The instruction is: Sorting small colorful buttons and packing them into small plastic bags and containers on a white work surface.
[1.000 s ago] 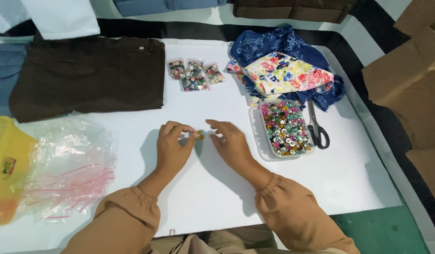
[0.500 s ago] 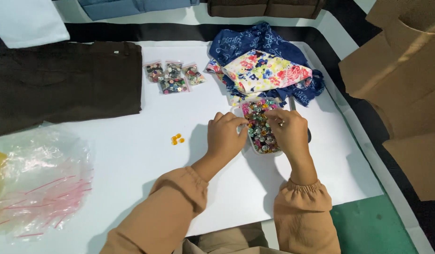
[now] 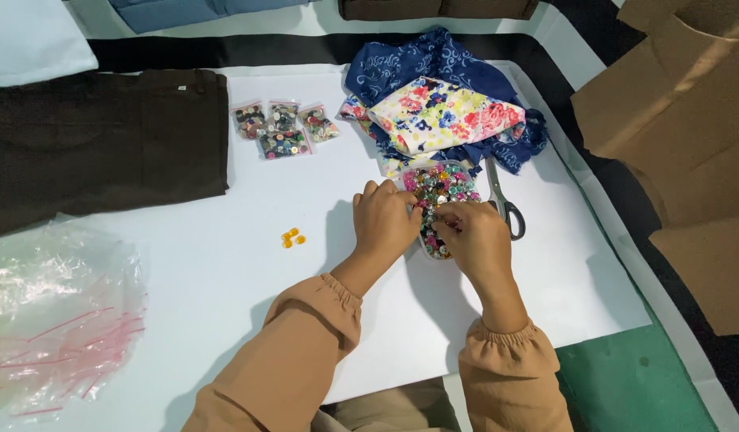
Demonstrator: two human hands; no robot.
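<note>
A small clear tray of mixed, shiny buttons (image 3: 440,186) sits a little right of the middle of the frame, on a big white sheet (image 3: 225,272). Both hands are at this tray. The left hand (image 3: 385,220) rests on the tray's left edge with its fingers curled down. I cannot tell if it has hold of a button. The right hand (image 3: 475,236) lies over the near part of the tray, and its fingertips are pinched close together among the buttons. What they hold, if anything, is hidden. Both arms wear tan sleeves with gathered cuffs.

Just to the right of the tray lie scissors (image 3: 504,202) with dark handles. Behind the tray, toward the top of the frame, is a folded flowery cloth (image 3: 449,116) on top of a blue patterned cloth (image 3: 409,64).

To the left of the hands, a few tiny orange buttons (image 3: 292,238) lie alone on the white sheet. Farther up are small clear bags of buttons (image 3: 283,128), side by side. A dark brown folded garment (image 3: 97,144) fills the upper left. Crinkly clear plastic bags with red strips (image 3: 57,312) lie at the lower left. Brown cardboard pieces (image 3: 681,120) are on the right side.
</note>
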